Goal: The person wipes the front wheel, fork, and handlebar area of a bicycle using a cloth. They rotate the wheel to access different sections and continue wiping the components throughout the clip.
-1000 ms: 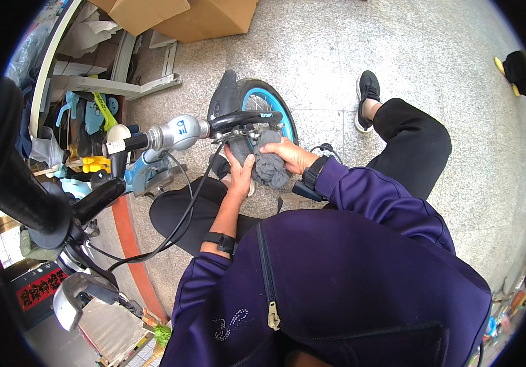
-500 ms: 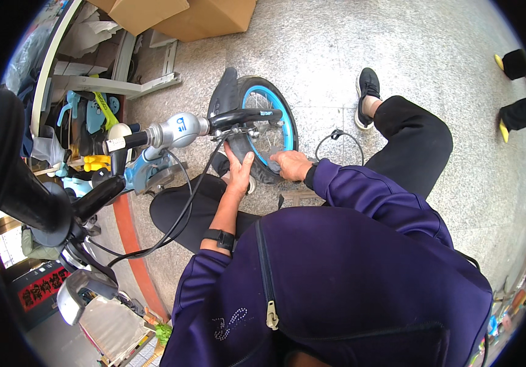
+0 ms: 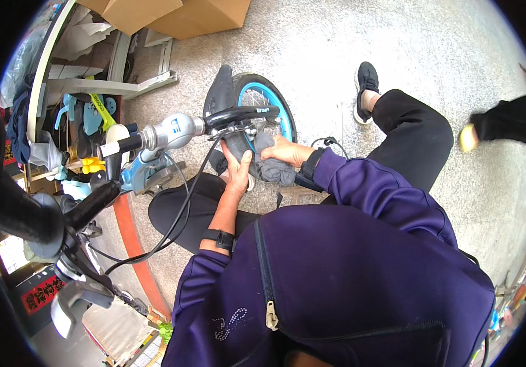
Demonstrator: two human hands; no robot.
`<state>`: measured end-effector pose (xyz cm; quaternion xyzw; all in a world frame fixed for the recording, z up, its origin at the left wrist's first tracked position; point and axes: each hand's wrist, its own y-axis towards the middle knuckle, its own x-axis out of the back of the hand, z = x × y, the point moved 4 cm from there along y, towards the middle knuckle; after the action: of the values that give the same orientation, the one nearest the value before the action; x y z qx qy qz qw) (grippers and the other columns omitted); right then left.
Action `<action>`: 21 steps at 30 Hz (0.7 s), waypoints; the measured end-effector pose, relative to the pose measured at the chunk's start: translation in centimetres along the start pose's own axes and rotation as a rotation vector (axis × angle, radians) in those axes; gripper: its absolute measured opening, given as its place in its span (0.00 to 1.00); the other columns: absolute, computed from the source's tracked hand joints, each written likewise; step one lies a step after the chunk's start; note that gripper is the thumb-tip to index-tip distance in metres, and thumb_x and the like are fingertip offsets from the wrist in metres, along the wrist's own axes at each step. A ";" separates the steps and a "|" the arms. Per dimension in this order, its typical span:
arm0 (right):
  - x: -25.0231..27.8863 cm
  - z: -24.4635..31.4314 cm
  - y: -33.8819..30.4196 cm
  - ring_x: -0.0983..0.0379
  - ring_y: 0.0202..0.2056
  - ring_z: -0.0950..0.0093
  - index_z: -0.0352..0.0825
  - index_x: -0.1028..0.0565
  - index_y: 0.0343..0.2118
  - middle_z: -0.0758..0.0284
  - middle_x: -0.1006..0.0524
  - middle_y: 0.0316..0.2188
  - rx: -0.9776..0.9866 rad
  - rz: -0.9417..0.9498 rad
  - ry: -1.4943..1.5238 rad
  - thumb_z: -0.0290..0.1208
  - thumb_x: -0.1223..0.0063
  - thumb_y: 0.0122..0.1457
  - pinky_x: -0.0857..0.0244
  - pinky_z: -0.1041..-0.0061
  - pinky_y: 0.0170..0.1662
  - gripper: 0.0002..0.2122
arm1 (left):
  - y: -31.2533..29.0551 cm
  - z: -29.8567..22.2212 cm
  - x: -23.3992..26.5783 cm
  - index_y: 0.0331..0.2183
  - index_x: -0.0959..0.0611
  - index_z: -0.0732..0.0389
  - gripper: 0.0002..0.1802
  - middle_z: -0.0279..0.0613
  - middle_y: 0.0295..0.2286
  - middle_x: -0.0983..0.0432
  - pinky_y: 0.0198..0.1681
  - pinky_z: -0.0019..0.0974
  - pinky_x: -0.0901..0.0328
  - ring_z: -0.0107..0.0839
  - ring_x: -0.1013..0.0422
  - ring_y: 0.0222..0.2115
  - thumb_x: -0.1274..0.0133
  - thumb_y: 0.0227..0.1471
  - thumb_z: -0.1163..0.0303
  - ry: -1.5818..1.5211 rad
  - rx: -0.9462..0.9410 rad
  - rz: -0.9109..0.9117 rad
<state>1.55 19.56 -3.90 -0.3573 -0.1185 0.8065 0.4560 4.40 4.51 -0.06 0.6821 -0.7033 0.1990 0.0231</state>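
A small bicycle wheel with a black tire and bright blue rim (image 3: 285, 113) stands in front of me between my legs. My left hand (image 3: 236, 174) grips the tire's near left side, with the thumb on top and the fingers partly hidden behind it. A grey cloth (image 3: 277, 173) is bunched in my right hand (image 3: 285, 151), pressed against the near part of the wheel, and its loose folds hang below. Above the wheel runs a black handlebar (image 3: 247, 114), joined to a silver-grey stem (image 3: 178, 130). A black fender (image 3: 219, 92) sits left of the tire.
Black cables (image 3: 180, 226) loop beside my left arm. A metal shelf frame (image 3: 143, 85) with mixed parts stands at the left, near a cardboard box (image 3: 205, 18). Close on the left is another dark handlebar (image 3: 95, 205). A person's leg (image 3: 507, 119) shows at the right.
My right hand has shifted left across the wheel, and the cloth has spread from a small bunch into larger folds. The left hand stays put. The other person's foot has moved closer.
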 end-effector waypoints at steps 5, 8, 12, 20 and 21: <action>-0.6 -1.6 -2.7 0.27 0.37 0.55 0.36 0.25 0.37 0.56 0.23 0.32 0.456 -0.231 -0.974 0.24 0.46 0.42 0.32 0.66 0.41 0.15 | 0.0 0.2 0.3 0.61 0.66 0.62 0.55 0.56 0.59 0.58 0.60 0.36 0.56 0.42 0.54 0.59 0.47 0.51 0.51 0.001 0.020 0.016; -0.1 -3.4 -2.9 0.25 0.37 0.58 0.37 0.25 0.40 0.56 0.22 0.33 0.398 -0.101 -1.287 0.26 0.46 0.44 0.32 0.67 0.42 0.16 | 0.4 0.5 0.3 0.61 0.66 0.63 0.55 0.56 0.60 0.59 0.60 0.36 0.57 0.42 0.55 0.59 0.47 0.51 0.51 -0.031 0.032 0.020; 1.9 -3.8 -3.0 0.24 0.35 0.58 0.36 0.22 0.33 0.55 0.22 0.30 0.044 -0.094 -1.406 0.29 0.48 0.46 0.31 0.65 0.40 0.10 | 0.6 0.8 0.4 0.61 0.66 0.64 0.55 0.55 0.60 0.61 0.61 0.37 0.58 0.43 0.55 0.60 0.47 0.50 0.50 0.000 0.030 -0.005; -0.6 0.7 -1.5 0.29 0.31 0.77 0.30 0.26 0.38 0.66 0.23 0.29 0.137 0.000 -0.127 0.26 0.44 0.44 0.33 0.75 0.38 0.15 | 0.2 0.8 0.0 0.61 0.66 0.63 0.57 0.55 0.59 0.58 0.60 0.37 0.57 0.43 0.55 0.59 0.46 0.49 0.48 -0.062 0.019 0.005; -1.0 0.1 -2.1 0.26 0.33 0.70 0.30 0.26 0.39 0.62 0.22 0.30 0.243 -0.067 -0.202 0.25 0.47 0.45 0.33 0.73 0.40 0.15 | 0.2 0.8 0.0 0.61 0.66 0.63 0.57 0.55 0.59 0.57 0.60 0.37 0.57 0.43 0.54 0.59 0.46 0.49 0.48 -0.053 0.049 0.001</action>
<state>3.10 19.93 -2.27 -0.2124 -0.0770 0.8309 0.5084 4.40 4.22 -0.87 0.6872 -0.6989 0.1979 -0.0123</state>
